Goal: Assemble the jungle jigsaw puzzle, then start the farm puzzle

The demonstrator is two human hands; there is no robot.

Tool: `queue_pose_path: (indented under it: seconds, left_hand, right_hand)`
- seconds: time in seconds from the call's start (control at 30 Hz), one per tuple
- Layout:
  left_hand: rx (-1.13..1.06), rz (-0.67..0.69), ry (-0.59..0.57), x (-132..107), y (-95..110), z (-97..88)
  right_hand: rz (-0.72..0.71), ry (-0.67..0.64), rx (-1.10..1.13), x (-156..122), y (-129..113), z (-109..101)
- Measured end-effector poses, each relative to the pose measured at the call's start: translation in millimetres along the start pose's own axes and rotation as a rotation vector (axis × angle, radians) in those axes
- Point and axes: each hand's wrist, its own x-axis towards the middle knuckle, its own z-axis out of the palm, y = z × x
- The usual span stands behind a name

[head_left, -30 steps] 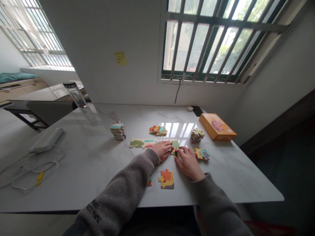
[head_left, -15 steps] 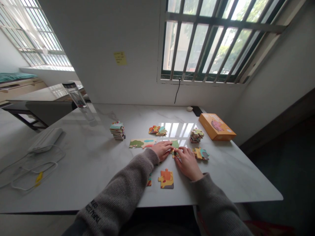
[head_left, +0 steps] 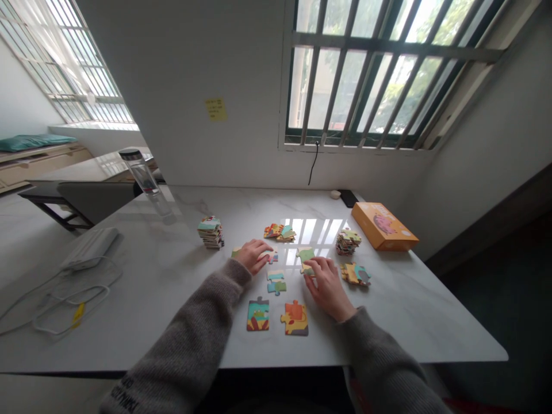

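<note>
My left hand [head_left: 253, 256] lies with its fingers stretched over a row of puzzle pieces [head_left: 272, 257], hiding the row's middle. Green and cream puzzle pieces [head_left: 305, 254] sit to the right, across a gap. My right hand [head_left: 325, 287] has its fingertips closed at their lower edge, the thumb tucked below. Between the hands lies a small group of blue and green pieces [head_left: 276, 283]. Nearer the front edge are a teal piece with a green figure [head_left: 258, 315] and an orange and yellow piece [head_left: 295, 319], lying apart.
Stacks of puzzle pieces stand left [head_left: 211, 233] and right [head_left: 348, 242]. Loose pieces lie behind [head_left: 279, 232] and right [head_left: 356, 275]. An orange box [head_left: 383, 226], a dark phone [head_left: 348, 198], a clear bottle [head_left: 141, 171] and a white device with cable [head_left: 90, 248] are also on the table [head_left: 181, 322].
My left hand has moved left, away from my right hand and onto the row of pieces. The blue and green pieces and the teal piece now show. My right hand stays by the green pieces.
</note>
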Motion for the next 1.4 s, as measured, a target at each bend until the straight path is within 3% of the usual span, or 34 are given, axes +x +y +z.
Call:
queue_pose_path:
  seconds: [0.1, 0.2, 0.43, 0.57, 0.73, 0.97, 1.07, 1.17, 1.3, 1.4]
  left_hand:
    - [0.023, -0.073, -0.004, -14, -18, -2.8]
    - [0.030, -0.118, -0.046, -19, -24, -0.5]
    - [0.128, -0.156, -0.103, -18, -12, 5.4]
    - [0.144, -0.176, -0.110, -17, -7, 4.0]
    - [0.144, -0.188, -0.107, -16, -2, 1.9]
    - [0.134, -0.200, -0.127, -16, -3, 2.8]
    - [0.108, -0.206, -0.119, -16, -3, 2.6]
    - [0.043, -0.211, -0.017, -13, 0, 0.4]
    - [-0.253, -0.289, 0.180, -8, 6, -2.8]
    - [-0.622, -0.402, 0.243, -5, 10, -2.6]
  right_hand:
    - [-0.079, -0.040, 0.036, 10, -7, 6]
    - [-0.129, -0.072, 0.042, 31, -9, 12]
    - [-0.058, -0.005, 0.033, 104, 4, 23]
    - [-0.022, -0.042, -0.016, 123, 13, 39]
    - [-0.017, -0.141, -0.056, 126, 20, 55]
    - [-0.023, -0.085, 0.147, 126, 31, 64]
    - [-0.021, -0.070, 0.181, 124, 37, 62]
    - [0.000, -0.032, 0.220, 120, 41, 50]
    - [-0.044, 0.058, 0.372, 107, 28, 29]
    - [-0.206, 0.029, 0.470, 91, 3, 19]
